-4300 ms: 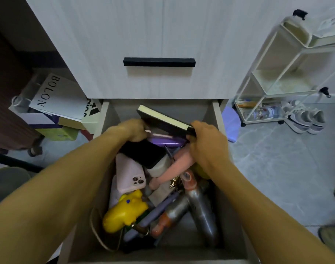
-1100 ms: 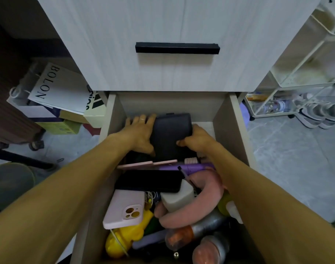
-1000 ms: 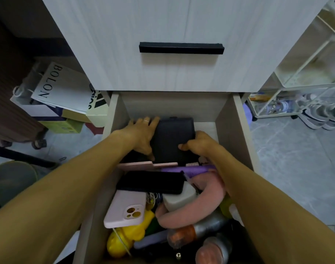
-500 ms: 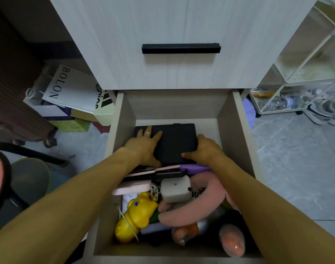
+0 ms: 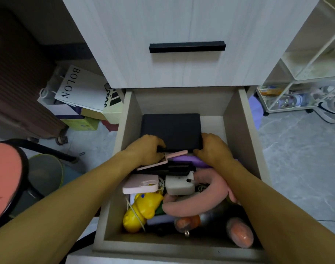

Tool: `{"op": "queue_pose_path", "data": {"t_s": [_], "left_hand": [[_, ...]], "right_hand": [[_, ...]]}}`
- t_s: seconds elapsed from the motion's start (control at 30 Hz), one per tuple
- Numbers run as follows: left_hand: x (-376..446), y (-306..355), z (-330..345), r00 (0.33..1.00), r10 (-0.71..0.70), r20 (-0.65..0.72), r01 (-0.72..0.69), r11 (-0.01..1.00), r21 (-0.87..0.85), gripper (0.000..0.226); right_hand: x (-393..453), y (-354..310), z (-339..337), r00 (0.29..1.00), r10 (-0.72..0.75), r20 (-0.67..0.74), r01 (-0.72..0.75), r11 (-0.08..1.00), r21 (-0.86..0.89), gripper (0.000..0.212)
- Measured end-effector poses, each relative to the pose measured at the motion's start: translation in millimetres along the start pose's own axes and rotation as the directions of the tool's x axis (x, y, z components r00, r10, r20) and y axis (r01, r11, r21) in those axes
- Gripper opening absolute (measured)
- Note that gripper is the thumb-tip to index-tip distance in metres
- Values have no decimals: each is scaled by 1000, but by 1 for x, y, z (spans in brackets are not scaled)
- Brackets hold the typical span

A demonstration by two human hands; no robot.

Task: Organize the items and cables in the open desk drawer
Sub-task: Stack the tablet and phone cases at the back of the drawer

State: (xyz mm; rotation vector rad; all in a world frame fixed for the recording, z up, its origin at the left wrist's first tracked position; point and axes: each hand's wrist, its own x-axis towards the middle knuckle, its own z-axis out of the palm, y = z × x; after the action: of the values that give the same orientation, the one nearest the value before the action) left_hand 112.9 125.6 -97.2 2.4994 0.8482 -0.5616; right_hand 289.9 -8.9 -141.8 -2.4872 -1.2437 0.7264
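Much of the open drawer [image 5: 233,119] is hard to read: both forearms cross its front half, the right one hiding the right side of the clutter, and the near corners sink into shadow where only an orange-capped bottle [image 5: 187,222] and a blurred orange oval [image 5: 240,234] can be made out. The black notebook [image 5: 171,130] lies flat on the drawer floor at the back, its far edge near the back wall, its long axis running left to right across the drawer and its cover facing up; its near edge is covered by the hands and by a pink case [image 5: 163,161] that leans just in front of it. The left hand [image 5: 145,149] has its fingers curled at the notebook's near left corner, and the right hand [image 5: 213,147] is curled at the near right corner; the fingertips are tucked under and out of sight, so both appear to grip the near edge. In front of the notebook sit a purple item [image 5: 189,161], a black phone [image 5: 174,168], a white box [image 5: 179,184], a pink phone case [image 5: 141,184], a yellow toy [image 5: 142,212] and a curved pink cushion [image 5: 204,197]. Compared with half a second earlier, the left hand's fingers no longer lie spread on the cover but have drawn back to its near edge, and the notebook sits further back.
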Motion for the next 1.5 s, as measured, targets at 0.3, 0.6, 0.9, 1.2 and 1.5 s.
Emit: {"op": "queue_pose_path", "data": {"t_s": [0.3, 0.6, 0.9, 1.2, 1.5], "left_hand": [[-51, 12, 6, 990, -75, 116, 76, 997, -8, 56], [-59, 21, 4, 996, -84, 7, 84, 992, -98, 46], [-84, 4, -22, 928, 66, -367, -169, 951, -257, 32], [-45, -24, -32, 875, 182, -449, -27, 943, 330, 46], [-40, -30, -24, 850, 155, -503, -11, 960, 278, 29]], "right_hand": [[-47, -19, -12, 984, -121, 130, 133, 987, -87, 52], [-88, -34, -33, 986, -135, 102, 134, 991, 16, 34], [-83, -49, -37, 941, -335, -47, 332, 889, 314, 26], [-31, -55, -39, 943, 320, 93, -243, 472, 847, 20], [32, -89, -11, 898, 381, 219, -373, 397, 838, 19]]}}
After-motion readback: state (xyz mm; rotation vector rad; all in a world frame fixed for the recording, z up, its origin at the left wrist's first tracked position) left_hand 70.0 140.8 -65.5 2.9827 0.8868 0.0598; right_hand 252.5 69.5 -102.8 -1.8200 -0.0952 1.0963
